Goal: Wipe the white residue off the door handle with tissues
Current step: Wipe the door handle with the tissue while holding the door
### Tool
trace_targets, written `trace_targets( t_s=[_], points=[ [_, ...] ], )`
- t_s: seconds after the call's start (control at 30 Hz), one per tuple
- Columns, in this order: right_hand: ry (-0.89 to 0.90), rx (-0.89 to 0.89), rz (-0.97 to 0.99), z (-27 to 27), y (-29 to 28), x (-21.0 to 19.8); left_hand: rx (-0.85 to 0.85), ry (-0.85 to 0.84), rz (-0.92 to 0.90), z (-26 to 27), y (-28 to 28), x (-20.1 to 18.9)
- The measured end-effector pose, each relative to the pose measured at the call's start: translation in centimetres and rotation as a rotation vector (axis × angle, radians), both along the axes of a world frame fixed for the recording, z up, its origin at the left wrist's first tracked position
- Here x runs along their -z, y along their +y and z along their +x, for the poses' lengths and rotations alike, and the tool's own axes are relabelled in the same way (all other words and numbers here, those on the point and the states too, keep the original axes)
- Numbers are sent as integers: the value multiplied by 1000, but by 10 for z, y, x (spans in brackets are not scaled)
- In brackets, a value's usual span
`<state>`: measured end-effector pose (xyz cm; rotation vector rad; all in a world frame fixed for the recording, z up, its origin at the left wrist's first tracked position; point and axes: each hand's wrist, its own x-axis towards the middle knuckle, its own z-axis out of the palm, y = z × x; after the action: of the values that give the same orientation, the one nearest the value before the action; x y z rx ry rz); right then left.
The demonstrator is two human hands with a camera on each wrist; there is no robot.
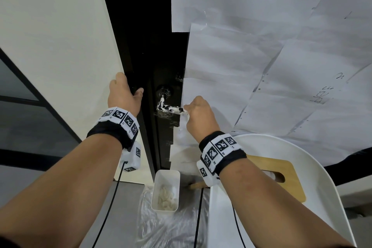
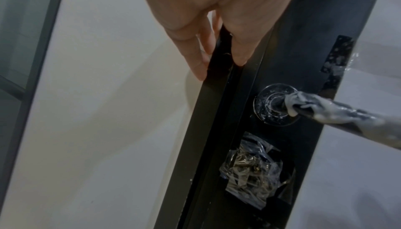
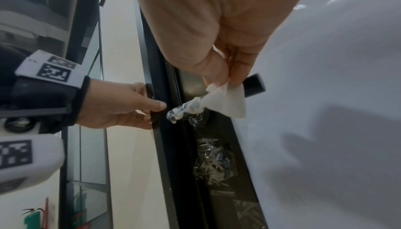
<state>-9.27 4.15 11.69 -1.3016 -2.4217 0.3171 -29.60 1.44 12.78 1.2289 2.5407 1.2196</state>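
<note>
The black lever door handle point(image 1: 170, 108) is smeared with thick white residue along most of its length; the smear point(image 2: 329, 112) runs from the round rosette point(image 2: 274, 105) outward. My right hand point(image 1: 187, 109) pinches a white tissue point(image 3: 225, 102) between thumb and fingers. The tissue lies on the handle near its clean black free end point(image 3: 253, 85), beside the residue point(image 3: 188, 108). My left hand point(image 1: 130, 91) grips the black door edge point(image 2: 217, 78) to the left of the handle, fingers on one side and thumb on the other.
White paper sheets point(image 1: 261, 46) cover the door face to the right. Below the handle, clear plastic wraps the lock point(image 2: 253, 179). A white bin point(image 1: 175, 175) holding used tissues stands on plastic sheeting point(image 1: 161, 227). A wooden-lidded tissue box point(image 1: 281, 165) sits on a white seat point(image 1: 322, 177).
</note>
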Motion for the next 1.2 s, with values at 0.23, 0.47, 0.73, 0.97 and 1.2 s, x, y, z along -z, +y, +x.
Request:
trace_targets(
  t_s=[0.23, 0.47, 0.73, 0.97, 1.2],
  points=[
    [-22, -154, -27, -4, -14, 20, 13, -2, 4, -1, -1, 0],
    [114, 94, -309, 19, -18, 29, 9, -2, 11, 0, -1, 0],
    [572, 440, -684, 29, -7, 38, 10, -1, 19, 2, -2, -1],
    [1025, 526, -892, 23, -1, 23, 7, -7, 14, 3, -2, -1],
    [1355, 555, -1140, 7, -3, 12, 5, -3, 12, 2, -2, 0]
  ],
)
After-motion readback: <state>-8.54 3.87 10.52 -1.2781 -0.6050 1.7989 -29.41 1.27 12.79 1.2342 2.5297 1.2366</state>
